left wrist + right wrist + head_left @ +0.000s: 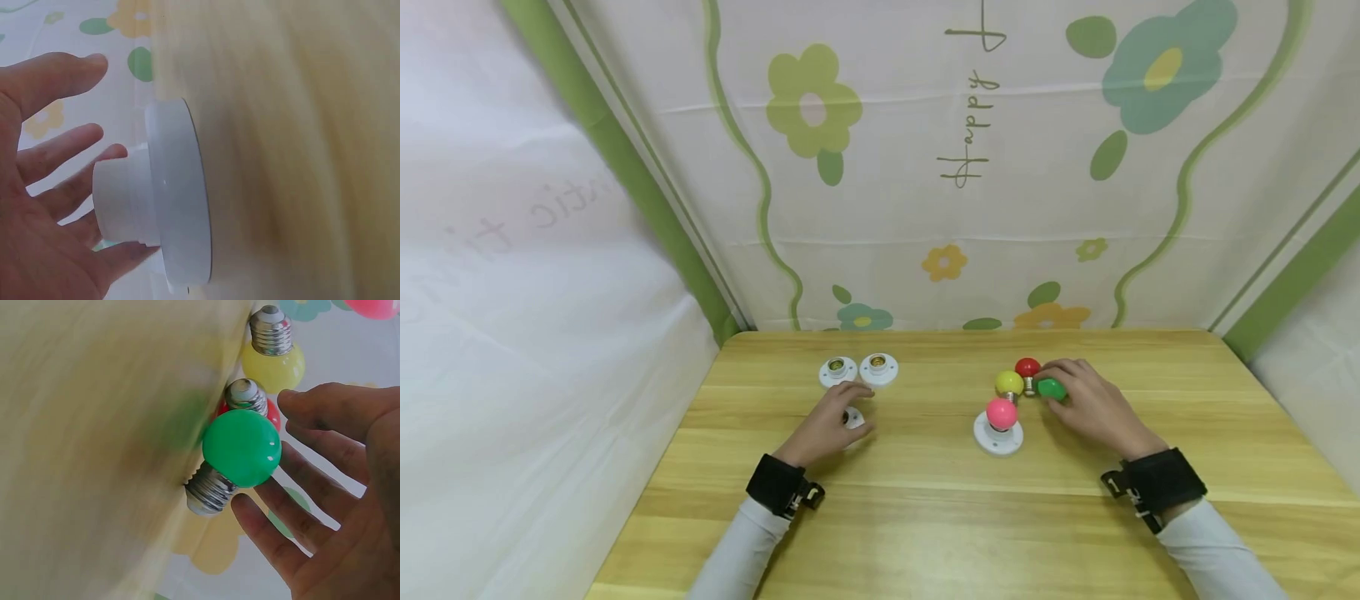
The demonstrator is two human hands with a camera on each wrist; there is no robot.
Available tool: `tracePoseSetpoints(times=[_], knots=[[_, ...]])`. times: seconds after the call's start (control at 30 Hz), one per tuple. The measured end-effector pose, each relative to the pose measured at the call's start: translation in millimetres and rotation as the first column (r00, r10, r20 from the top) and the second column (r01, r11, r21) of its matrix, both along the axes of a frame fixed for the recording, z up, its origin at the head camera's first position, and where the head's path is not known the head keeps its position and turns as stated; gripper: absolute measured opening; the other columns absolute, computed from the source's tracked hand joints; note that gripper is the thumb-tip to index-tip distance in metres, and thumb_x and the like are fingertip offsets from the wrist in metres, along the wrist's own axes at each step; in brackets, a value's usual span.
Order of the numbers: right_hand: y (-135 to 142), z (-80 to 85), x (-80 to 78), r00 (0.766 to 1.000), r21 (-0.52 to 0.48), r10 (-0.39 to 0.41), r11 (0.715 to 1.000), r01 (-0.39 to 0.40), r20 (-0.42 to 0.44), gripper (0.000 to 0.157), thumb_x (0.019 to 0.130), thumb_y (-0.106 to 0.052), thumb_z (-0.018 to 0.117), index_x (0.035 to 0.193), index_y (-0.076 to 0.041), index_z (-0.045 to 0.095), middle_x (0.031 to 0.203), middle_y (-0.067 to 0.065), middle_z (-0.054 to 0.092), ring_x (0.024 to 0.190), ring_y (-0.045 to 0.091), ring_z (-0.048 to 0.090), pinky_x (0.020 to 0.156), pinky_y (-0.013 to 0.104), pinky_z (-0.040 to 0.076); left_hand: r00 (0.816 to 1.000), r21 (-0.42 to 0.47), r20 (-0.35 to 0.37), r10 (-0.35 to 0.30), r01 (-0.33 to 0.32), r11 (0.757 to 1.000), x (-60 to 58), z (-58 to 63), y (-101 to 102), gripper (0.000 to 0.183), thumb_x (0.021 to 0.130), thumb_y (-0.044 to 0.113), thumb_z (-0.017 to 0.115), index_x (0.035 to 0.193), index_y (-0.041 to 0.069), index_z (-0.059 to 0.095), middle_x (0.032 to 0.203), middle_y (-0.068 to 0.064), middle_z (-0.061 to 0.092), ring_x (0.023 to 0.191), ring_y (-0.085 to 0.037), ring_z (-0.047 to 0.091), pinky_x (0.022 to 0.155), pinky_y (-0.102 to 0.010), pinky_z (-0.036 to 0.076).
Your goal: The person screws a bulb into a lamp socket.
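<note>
My left hand [824, 427] hovers around a white lamp socket [178, 194], its thumb and fingers spread. In the left wrist view the thumb stands clear of the socket; whether the fingers touch it I cannot tell. Over on the right, my right hand [1096, 407] reaches around a green bulb [240, 449] lying on the table. Its thumb is apart from the bulb and the fingers extend behind it, loosely bent. Beside the green bulb lie a red bulb [1027, 367] and a yellow bulb [1009, 382], metal bases showing.
A pink bulb [1002, 413] stands in a white socket [997, 443] in front of the yellow bulb. Two more sockets, a left one [837, 372] and a right one [878, 369], sit behind my left hand. A flowered curtain [880, 225] borders the wooden table [917, 517].
</note>
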State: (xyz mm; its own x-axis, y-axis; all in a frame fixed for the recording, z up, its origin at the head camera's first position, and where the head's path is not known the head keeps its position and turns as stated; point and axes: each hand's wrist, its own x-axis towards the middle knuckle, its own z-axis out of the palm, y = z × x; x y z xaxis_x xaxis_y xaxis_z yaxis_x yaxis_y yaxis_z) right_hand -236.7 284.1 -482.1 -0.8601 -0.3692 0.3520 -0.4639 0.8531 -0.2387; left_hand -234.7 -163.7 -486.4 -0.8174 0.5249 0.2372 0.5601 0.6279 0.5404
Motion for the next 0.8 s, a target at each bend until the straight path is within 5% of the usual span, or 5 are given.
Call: tracePoseSetpoints(times=[0.33,0.8], knots=[[4.9,-7.2,-1.8,1.0,-0.043,0.011,0.999,-0.011,0.014,0.043,0.08,-0.012,0.074,0.12,-0.004,0.061,0.128,0.017,0.051,0.117,0.037,0.044,0.089,0.061,0.048,0.988,-0.117,0.146,0.055,-0.038,0.992,3.7,-1.7,-5.9,0.07,0.083,0.036,0.075,0.141,0.008,0.046,0.145,-0.01,0.038,0.133,-0.025,0.035,0.107,-0.042,0.039],[9.4,-6.8,-4.5,0.998,-0.011,-0.031,0.999,0.031,0.048,0.048,0.082,-0.011,0.073,0.126,-0.002,0.057,0.129,0.019,0.051,0.117,0.038,0.043,0.091,0.06,0.047,0.979,-0.173,0.18,0.093,-0.061,0.983,4.2,-3.4,-11.7,0.081,0.078,0.039,0.078,0.142,0.004,0.043,0.15,-0.014,0.033,0.137,-0.028,0.028,0.11,-0.045,0.034]])
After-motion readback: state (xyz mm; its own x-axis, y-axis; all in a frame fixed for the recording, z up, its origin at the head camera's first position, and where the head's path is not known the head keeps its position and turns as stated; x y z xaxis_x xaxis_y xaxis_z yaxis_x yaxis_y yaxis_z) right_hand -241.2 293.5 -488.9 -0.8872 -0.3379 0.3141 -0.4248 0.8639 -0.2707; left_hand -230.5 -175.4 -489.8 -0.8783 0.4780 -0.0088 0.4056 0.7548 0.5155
